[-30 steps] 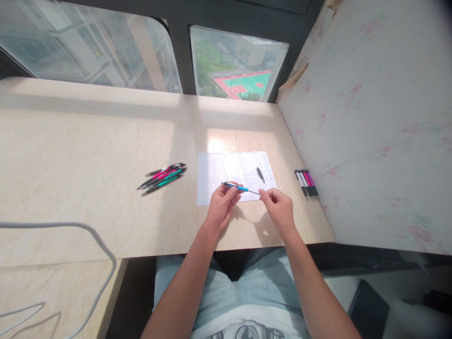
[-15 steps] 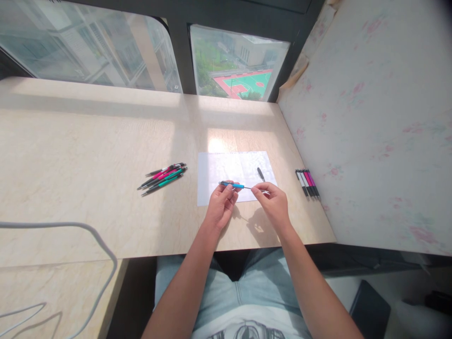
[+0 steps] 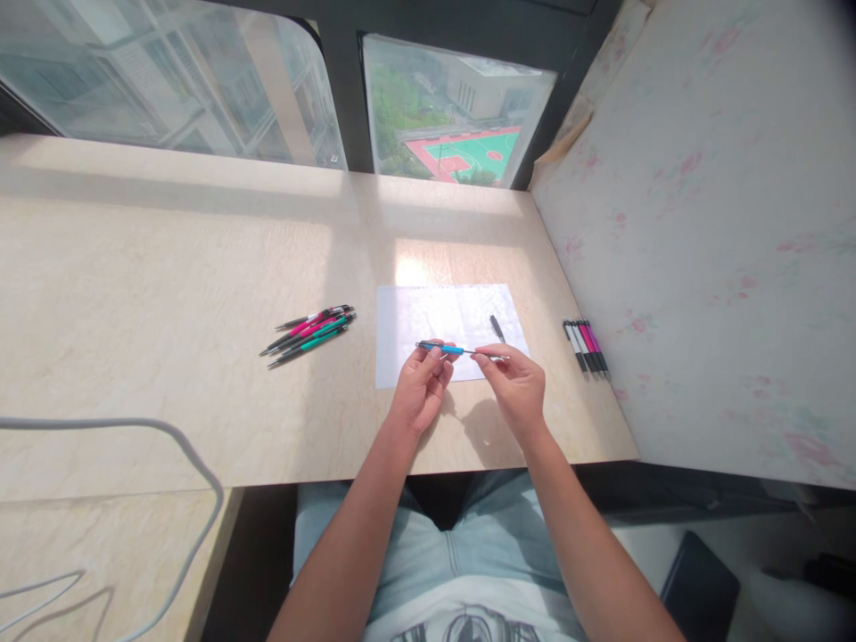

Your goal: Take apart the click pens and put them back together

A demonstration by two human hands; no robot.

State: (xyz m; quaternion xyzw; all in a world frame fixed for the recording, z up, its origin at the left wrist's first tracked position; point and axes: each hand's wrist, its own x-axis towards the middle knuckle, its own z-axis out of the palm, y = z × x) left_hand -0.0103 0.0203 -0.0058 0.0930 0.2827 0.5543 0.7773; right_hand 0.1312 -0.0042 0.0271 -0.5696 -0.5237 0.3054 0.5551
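My left hand (image 3: 423,385) is closed around the blue barrel (image 3: 449,349) of a pen, its dark push-button end pointing left. The thumb and fingertips of my right hand (image 3: 514,379) pinch a thin pen refill (image 3: 467,352), which meets the barrel's open right end. Most of the refill is hidden by the barrel and fingers. Below both hands lies a white sheet of paper (image 3: 394,343). On it, just beyond my right hand, rests a dark pen part (image 3: 496,328), apart from the barrel.
Several pens (image 3: 311,332) in pink, green and white lie in a loose pile at left. A neat row of pens (image 3: 587,348) sits by the wall (image 3: 709,267) at right. A grey cable (image 3: 167,428) crosses the desk at lower left. Windows (image 3: 455,116) stand behind the desk.
My right hand has shifted slightly left toward the barrel, and less of the refill shows between them. My left hand still holds the barrel. The view has tilted a little.
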